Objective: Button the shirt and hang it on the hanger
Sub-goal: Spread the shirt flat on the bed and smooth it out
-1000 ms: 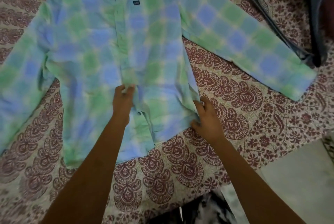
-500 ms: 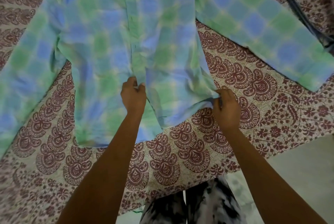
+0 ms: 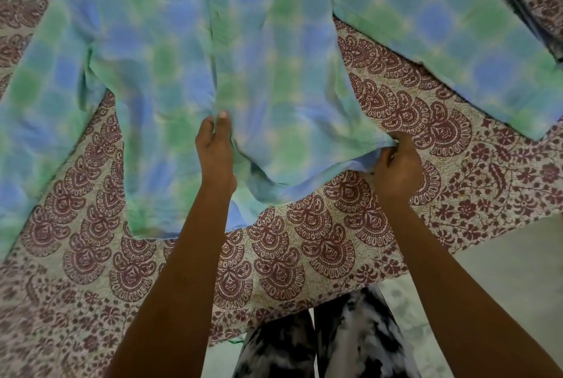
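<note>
Both hands (image 3: 214, 146) seemingly on shirt (image 3: 274, 73) hem

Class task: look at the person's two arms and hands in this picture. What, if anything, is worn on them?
Nothing shows on either one. The left hand and right hand are bare, with no rings, watch or bracelet visible. Both forearms are uncovered to the frame edge, with no sleeves in view.

Shirt (image 3: 274, 57) was blue-green check; bedsheet (image 3: 274, 262) cream with maroon paisley print; trousers (image 3: 335, 344) black-white mottled.
</note>
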{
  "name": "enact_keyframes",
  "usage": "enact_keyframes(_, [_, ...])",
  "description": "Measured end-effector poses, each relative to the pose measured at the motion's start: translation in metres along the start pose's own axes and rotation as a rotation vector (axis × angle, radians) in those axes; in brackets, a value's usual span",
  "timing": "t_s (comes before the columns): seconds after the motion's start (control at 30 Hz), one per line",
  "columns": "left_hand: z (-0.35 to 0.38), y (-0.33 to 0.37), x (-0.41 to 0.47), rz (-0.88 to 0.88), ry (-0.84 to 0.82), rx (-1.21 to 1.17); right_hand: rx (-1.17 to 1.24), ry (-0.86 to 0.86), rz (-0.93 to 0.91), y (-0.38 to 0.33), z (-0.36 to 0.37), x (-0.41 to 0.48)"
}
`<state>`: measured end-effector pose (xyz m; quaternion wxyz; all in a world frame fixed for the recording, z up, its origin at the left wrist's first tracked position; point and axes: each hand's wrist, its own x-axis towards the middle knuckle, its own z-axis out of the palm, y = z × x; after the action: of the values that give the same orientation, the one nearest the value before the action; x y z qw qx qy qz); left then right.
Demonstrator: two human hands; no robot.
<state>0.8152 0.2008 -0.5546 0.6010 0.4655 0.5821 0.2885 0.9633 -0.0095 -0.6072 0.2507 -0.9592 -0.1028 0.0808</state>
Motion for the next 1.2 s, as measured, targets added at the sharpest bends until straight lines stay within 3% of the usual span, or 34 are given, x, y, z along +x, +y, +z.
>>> enact_keyframes(0.13, [-0.02,-0.018,-0.006,-0.211,-0.343,0.604,-0.175,-0.055,-0.266,0.002,-0.001,0.003])
enact_keyframes(0.23, [-0.029,-0.031,-0.019,-0.362,-0.536,0.663,-0.27,-0.051,-0.457,-0.003,0.002,0.002])
enact_keyframes(0.33, [-0.026,-0.029,-0.03,-0.296,-0.412,0.374,-0.235,0.011,-0.423,-0.01,0.002,0.002])
enact_keyframes(0.43, [-0.031,-0.024,-0.025,-0.315,-0.092,-0.008,-0.106,0.146,-0.296,-0.016,-0.005,0.006])
enact_keyframes(0.5, [-0.041,-0.026,-0.02,-0.284,-0.067,0.124,-0.182,0.202,-0.301,-0.016,-0.009,0.008])
enact_keyframes(0.6, [-0.058,-0.036,-0.018,-0.287,-0.342,0.719,-0.348,0.139,-0.266,0.001,-0.013,0.008])
enact_keyframes(0.67, [-0.068,-0.045,-0.019,-0.302,-0.436,0.959,-0.378,0.075,-0.163,0.012,-0.015,0.007])
enact_keyframes(0.83, [-0.073,-0.052,-0.022,-0.335,-0.366,0.974,-0.34,0.032,-0.11,0.009,-0.015,0.002])
enact_keyframes(0.97, [-0.076,-0.048,-0.024,-0.291,-0.391,0.844,-0.263,0.023,-0.316,0.002,-0.018,0.0])
enact_keyframes(1.1, [-0.083,-0.047,-0.027,-0.344,-0.398,0.68,-0.153,0.083,-0.071,0.015,-0.019,0.008])
enact_keyframes(1.2, [-0.085,-0.058,-0.026,-0.322,-0.42,0.855,-0.25,0.002,-0.045,0.016,-0.016,0.003])
